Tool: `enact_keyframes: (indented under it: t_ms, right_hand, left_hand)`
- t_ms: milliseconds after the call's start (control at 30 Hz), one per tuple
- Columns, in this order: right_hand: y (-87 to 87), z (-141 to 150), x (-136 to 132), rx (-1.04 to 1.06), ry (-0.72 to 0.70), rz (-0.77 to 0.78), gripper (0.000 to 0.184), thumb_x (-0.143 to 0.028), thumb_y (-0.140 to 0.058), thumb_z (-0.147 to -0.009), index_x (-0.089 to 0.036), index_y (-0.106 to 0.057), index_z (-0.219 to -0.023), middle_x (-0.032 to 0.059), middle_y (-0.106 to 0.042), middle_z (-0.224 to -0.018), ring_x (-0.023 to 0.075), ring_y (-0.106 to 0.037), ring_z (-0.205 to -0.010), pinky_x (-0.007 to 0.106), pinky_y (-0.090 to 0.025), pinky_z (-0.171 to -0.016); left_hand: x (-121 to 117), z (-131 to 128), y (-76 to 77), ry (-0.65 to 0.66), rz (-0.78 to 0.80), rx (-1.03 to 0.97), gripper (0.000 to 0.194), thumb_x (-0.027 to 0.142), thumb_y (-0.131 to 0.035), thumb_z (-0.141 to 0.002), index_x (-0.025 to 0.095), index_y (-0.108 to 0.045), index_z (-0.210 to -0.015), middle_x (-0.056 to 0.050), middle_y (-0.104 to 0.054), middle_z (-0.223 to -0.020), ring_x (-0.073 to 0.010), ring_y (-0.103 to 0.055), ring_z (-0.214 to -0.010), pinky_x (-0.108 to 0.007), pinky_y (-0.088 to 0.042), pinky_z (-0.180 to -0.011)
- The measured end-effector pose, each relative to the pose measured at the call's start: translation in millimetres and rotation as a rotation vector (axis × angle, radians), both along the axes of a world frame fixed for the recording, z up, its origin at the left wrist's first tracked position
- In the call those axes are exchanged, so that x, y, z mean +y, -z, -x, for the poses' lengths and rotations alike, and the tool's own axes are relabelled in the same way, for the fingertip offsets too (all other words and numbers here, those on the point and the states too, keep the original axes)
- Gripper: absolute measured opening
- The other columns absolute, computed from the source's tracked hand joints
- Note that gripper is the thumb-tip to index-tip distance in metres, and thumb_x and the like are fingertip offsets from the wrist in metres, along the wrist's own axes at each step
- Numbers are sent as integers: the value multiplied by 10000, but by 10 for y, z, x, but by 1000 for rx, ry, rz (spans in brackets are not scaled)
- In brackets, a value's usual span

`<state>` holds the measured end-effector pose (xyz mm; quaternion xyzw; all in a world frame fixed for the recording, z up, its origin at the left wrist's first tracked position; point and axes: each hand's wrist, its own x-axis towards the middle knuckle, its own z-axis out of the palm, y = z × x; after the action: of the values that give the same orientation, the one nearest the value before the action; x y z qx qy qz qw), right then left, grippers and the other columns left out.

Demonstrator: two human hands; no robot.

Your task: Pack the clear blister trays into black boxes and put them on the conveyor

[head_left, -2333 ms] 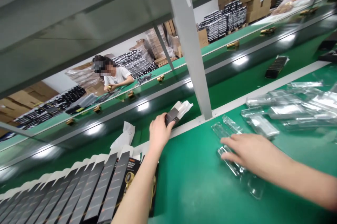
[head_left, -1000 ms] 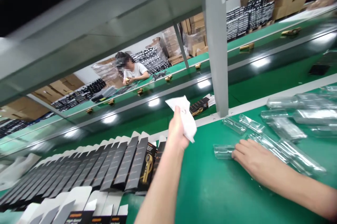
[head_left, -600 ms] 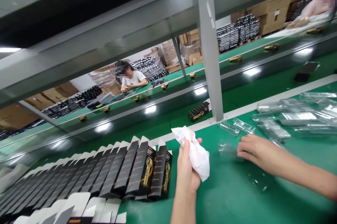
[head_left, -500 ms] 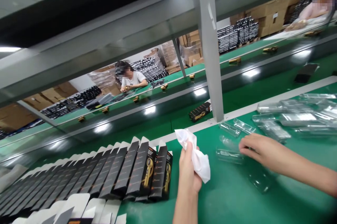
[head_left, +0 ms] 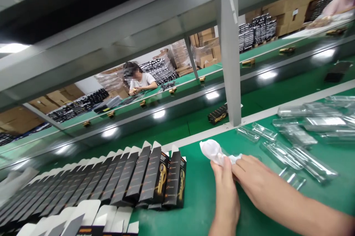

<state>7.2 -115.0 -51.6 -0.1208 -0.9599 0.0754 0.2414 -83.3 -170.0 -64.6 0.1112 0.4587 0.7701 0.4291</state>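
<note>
My left hand (head_left: 225, 188) is closed on a crumpled white bag (head_left: 213, 151), held just above the green table (head_left: 249, 221). My right hand (head_left: 253, 180) meets it from the right, fingers pinching the bag's right end. Whether a clear plastic tray is held with the bag I cannot make out. Loose clear plastic trays (head_left: 294, 147) lie on the table to the right of both hands.
A row of black and gold cartons (head_left: 155, 177) leans to the left of my hands, with flat white-flapped cartons (head_left: 91, 217) in front. A grey post (head_left: 231, 51) stands behind. One black carton (head_left: 218, 114) lies on the conveyor (head_left: 177, 125). Another person (head_left: 137, 78) works across it.
My left hand put a black carton on the conveyor, picked up the white bag and brought it down. My right hand left the clear trays and joined it at the bag.
</note>
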Motion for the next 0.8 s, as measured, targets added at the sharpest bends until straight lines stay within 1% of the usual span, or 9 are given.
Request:
enact_keyframes:
  t_ms: [67, 167, 267, 367, 500, 567, 600, 733, 800]
  right_hand:
    - [66, -20, -8, 16, 3, -80, 359, 25, -358, -815, -119, -539, -1089, 94, -602, -895, 272, -564, -841, 515, -480, -767]
    - [89, -129, 85, -2, -26, -62, 245, -67, -385, -913, -159, -558, -1060, 65, -604, -891, 250, -567, -815, 473, -489, -728]
    - [68, -234, 231, 48, 20, 193, 206, -255, -403, -992, -243, -547, -1139, 67, -602, -1071, 246, -566, -982, 441, -495, -805]
    - [62, -272, 313, 43, 91, 493, 430, -420, -412, -991, -289, -377, -1400, 95, -477, -1383, 257, -444, -1268, 460, -436, -1009]
    - [48, -309, 315, -44, 11, 836, 502, -529, -360, -977, -279, -404, -1411, 90, -436, -1456, 265, -419, -1317, 435, -386, -1083]
    - [25, -376, 359, -2, 56, 913, 515, -576, -402, -944, -297, -442, -1376, 68, -456, -1444, 285, -431, -1306, 430, -384, -1080]
    - [12, -421, 402, 9, 87, 943, 533, -601, -432, -921, -311, -442, -1368, 57, -482, -1420, 291, -466, -1272, 424, -401, -1061]
    - [-8, -606, 642, -46, 217, 1073, 663, -701, -471, -837, -344, -374, -1388, 23, -668, -969, 249, -628, -786, 389, -521, -767]
    - [16, -669, 738, -69, 265, 1113, 705, -737, -461, -813, -343, -374, -1392, -1, -631, -751, 233, -582, -639, 374, -498, -647]
  left_hand:
    - [-4, -9, 23, 39, -14, 10, 600, 408, -633, -863, 189, -364, -1352, -111, -622, -1203, -230, -572, -1173, -328, -412, -1035]
    - [2, 9, 36, 61, -9, 6, 532, 334, -631, -866, 157, -394, -1308, -135, -608, -1227, -239, -584, -1156, -347, -422, -1031]
    - [8, -11, 9, 88, -44, -30, 533, 304, -616, -871, 146, -381, -1322, -147, -586, -1263, -252, -566, -1188, -361, -433, -1023]
    - [-9, -108, -32, 140, -93, -41, 553, 288, -589, -885, 175, -347, -1369, -131, -544, -1334, -248, -532, -1233, -354, -431, -1025]
    - [-122, -134, -139, 229, -30, 186, 512, 328, -567, -897, 196, -426, -1371, -118, -524, -1374, -247, -509, -1253, -332, -396, -1046]
    - [-233, 32, -243, 285, 102, 465, 550, 377, -634, -846, 212, -492, -1351, -127, -528, -1374, -288, -532, -1212, -363, -410, -1023]
    - [-298, 165, -300, 241, 214, 645, 578, 393, -673, -811, 216, -518, -1338, -135, -525, -1377, -317, -527, -1206, -393, -399, -1027]
    - [-537, 760, -427, -210, 946, 1447, 540, 314, -665, -802, 99, -562, -1286, -244, -607, -1187, -429, -519, -1124, -565, -353, -989]
    - [-597, 890, -377, -236, 1161, 1612, 491, 182, -623, -802, 24, -559, -1262, -270, -624, -1071, -447, -539, -1047, -579, -400, -897]
